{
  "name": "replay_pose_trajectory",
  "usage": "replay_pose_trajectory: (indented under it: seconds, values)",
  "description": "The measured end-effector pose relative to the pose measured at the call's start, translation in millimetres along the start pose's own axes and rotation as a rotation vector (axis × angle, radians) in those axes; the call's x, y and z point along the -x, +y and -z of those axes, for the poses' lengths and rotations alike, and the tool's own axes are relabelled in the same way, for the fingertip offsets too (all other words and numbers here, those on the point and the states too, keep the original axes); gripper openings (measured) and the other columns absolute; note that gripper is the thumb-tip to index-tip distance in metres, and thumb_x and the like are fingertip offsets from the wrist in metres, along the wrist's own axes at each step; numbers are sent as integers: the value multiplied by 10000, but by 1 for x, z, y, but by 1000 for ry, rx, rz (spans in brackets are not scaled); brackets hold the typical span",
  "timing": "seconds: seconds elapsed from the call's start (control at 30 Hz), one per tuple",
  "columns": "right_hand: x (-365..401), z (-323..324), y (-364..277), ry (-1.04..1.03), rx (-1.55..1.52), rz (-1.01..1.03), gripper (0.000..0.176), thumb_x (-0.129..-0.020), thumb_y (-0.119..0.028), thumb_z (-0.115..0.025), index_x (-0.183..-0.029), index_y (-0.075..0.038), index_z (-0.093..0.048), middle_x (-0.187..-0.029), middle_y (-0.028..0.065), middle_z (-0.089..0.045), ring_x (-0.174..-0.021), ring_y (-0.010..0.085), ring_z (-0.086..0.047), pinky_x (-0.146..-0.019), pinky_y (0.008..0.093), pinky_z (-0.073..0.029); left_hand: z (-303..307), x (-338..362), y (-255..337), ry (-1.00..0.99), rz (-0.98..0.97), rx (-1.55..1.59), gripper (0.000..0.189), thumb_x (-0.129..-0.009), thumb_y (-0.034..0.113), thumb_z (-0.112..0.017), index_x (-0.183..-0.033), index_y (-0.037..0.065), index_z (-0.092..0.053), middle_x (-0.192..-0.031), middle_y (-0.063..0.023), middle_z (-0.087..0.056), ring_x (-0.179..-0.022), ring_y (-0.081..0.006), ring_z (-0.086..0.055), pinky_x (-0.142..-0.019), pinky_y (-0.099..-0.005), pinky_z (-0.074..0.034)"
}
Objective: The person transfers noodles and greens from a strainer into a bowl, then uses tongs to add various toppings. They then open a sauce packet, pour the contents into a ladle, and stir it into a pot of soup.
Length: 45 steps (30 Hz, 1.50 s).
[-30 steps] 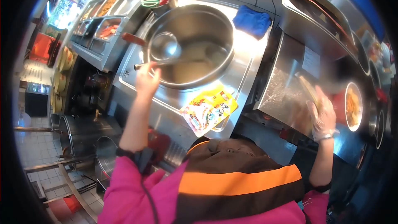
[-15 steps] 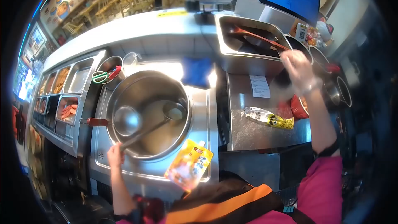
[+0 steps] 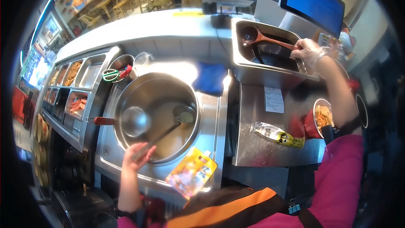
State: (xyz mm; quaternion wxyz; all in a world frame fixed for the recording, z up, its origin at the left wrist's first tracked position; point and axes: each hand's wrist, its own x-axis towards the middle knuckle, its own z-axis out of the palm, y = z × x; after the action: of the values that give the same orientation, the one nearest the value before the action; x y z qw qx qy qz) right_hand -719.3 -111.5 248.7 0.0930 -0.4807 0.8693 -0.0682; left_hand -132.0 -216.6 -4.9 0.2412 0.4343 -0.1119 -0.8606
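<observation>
My left hand (image 3: pixel 138 156) is at the near-left rim of a large steel pot (image 3: pixel 196 137), fingers spread and the thumb apart. A metal ladle (image 3: pixel 166 131) slants across its palm, bowl down in the pot's cloudy liquid. My right hand (image 3: pixel 307 50), in a clear plastic glove, is closed on the handle end of a reddish-brown ladle (image 3: pixel 272 41). That ladle's round bowl is over a rectangular steel container (image 3: pixel 270 76) of dark liquid. A red-handled strainer (image 3: pixel 103 120) rests in the pot's left side.
Below my right arm are a red paper bowl of food (image 3: pixel 312 122), a yellow-and-clear packet (image 3: pixel 278 135) and a receipt (image 3: pixel 274 100). A yellow pouch (image 3: pixel 192 173) lies before the pot. Scissors (image 3: pixel 110 74) stand in a steel pot; food trays (image 3: pixel 92 71) line the left. A monitor (image 3: pixel 312 2) stands behind.
My left hand has loosened from the ladle's handle end and moved along it towards the pot. My right hand has taken the brown ladle's handle, and its bowl now shows raised. The view has shifted.
</observation>
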Motion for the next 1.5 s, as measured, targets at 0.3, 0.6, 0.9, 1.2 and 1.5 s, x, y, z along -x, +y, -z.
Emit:
replay_pose_trajectory:
  seconds: [0.3, 0.6, 0.9, 1.2, 1.5]
  values:
    - [75, 30, -23, 451, 679, 459, 129, -760, -174, -575, -834, -74, -542, -782, 88, -572, -740, 277, -587, -682, 365, -480, -2, -52, 4, 42, 161, -369, 332, -886, 259, -388, -1007, -36, -481, -827, -148, -589, -592, -156, -580, -416, -188, -454]
    - [60, 5, -35, 329, 953, 454, 82, -735, -131, -560, -750, -66, -607, -727, 113, -614, -735, 274, -615, -672, 354, -494, 0, -91, 12, -24, 300, -659, 283, -916, 273, -332, -898, 17, -452, -685, -65, -524, -438, -76, -450, -328, -175, -385]
    - [49, 19, -43, 128, 1009, 481, 173, -720, -136, -557, -877, -84, -608, -727, 102, -588, -696, 268, -601, -628, 381, -488, -16, -84, -1, 140, 245, -732, 265, -919, 278, -334, -878, 47, -457, -633, -19, -478, -415, -61, -404, -325, -172, -355]
    - [55, 18, -31, 52, 640, 243, 192, -689, -181, -563, -838, -108, -660, -710, 101, -628, -713, 272, -608, -657, 362, -478, -31, -64, -19, 237, 194, -737, 170, -851, 240, -501, -851, 71, -506, -631, -20, -519, -478, -89, -455, -421, -207, -352]
    - [30, 8, -4, -114, 166, 167, 257, -607, -109, -643, -844, -15, -670, -632, 126, -622, -551, 189, -596, -529, 310, -477, -39, -66, -36, 235, 122, -889, 160, -857, 222, -483, -779, 89, -442, -610, -38, -524, -423, -93, -452, -361, -216, -353]
